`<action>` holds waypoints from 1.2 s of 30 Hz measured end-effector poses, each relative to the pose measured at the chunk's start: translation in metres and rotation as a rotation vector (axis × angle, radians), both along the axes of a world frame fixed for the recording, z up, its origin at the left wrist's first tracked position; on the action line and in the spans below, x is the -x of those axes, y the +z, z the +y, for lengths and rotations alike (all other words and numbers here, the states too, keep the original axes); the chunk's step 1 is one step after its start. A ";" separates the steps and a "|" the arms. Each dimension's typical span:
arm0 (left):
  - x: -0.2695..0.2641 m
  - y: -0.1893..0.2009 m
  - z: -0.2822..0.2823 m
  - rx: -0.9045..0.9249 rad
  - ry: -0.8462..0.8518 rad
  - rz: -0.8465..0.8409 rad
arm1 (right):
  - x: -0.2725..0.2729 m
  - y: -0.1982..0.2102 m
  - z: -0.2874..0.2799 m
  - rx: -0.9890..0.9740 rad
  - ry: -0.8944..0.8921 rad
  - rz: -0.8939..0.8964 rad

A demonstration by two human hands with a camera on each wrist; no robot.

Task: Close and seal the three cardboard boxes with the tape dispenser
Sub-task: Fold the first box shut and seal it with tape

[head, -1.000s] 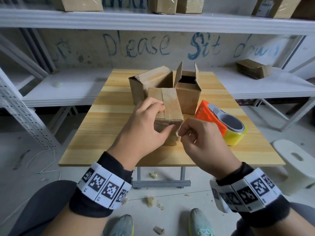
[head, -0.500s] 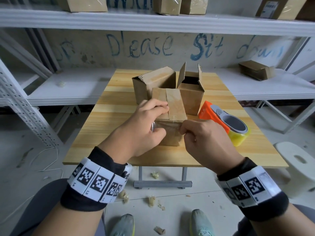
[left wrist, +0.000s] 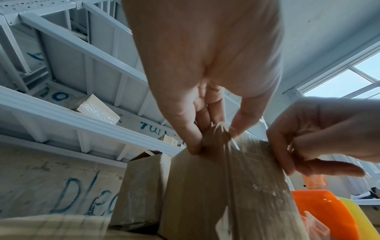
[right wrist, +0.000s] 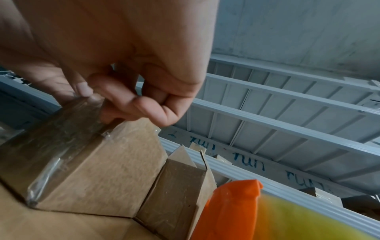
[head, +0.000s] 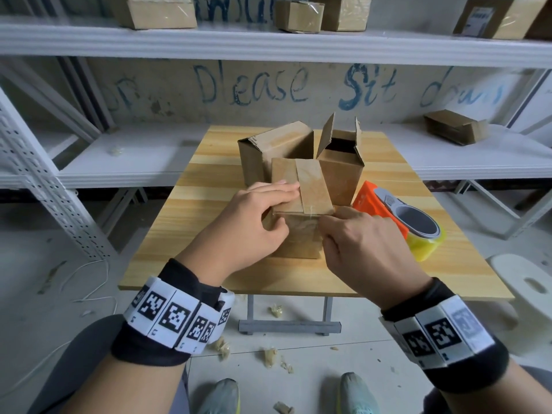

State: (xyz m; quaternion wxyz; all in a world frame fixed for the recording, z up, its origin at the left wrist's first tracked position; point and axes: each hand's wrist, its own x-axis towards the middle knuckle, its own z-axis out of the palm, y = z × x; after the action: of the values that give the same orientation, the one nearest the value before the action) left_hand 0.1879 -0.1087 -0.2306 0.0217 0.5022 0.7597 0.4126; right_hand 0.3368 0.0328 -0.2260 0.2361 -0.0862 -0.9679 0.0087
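Three cardboard boxes stand on the wooden table (head: 179, 228). The near box (head: 301, 243) is closed, with a strip of clear tape (head: 313, 186) along its top and down its front. My left hand (head: 280, 210) grips it, fingers on the lid, thumb on the front face (left wrist: 205, 186). My right hand (head: 328, 222) pinches the tape against the upper front edge (right wrist: 96, 100). Behind stand a back-left box (head: 274, 147) and a back-right box (head: 343, 168) with its flaps up. The orange tape dispenser (head: 400, 216) with a yellow roll lies right of the near box.
A white stool (head: 528, 282) stands right of the table. White metal shelves (head: 268, 40) with more boxes run behind and above. A flat box (head: 454, 130) lies on the lower shelf at right. Paper scraps litter the floor by my feet.
My right hand rose from the box's lower front to its upper front edge, drawing the tape with it. My left hand's fingers slid flatter across the lid.
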 end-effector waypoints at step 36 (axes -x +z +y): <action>-0.001 0.006 -0.008 0.117 -0.108 -0.122 | 0.000 -0.022 0.010 0.314 0.001 -0.069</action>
State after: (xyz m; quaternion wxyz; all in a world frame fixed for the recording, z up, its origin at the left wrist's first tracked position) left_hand 0.1893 -0.1170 -0.2243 0.1194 0.5142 0.7517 0.3954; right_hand 0.3365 0.0425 -0.2482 0.1864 -0.1220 -0.9622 0.1569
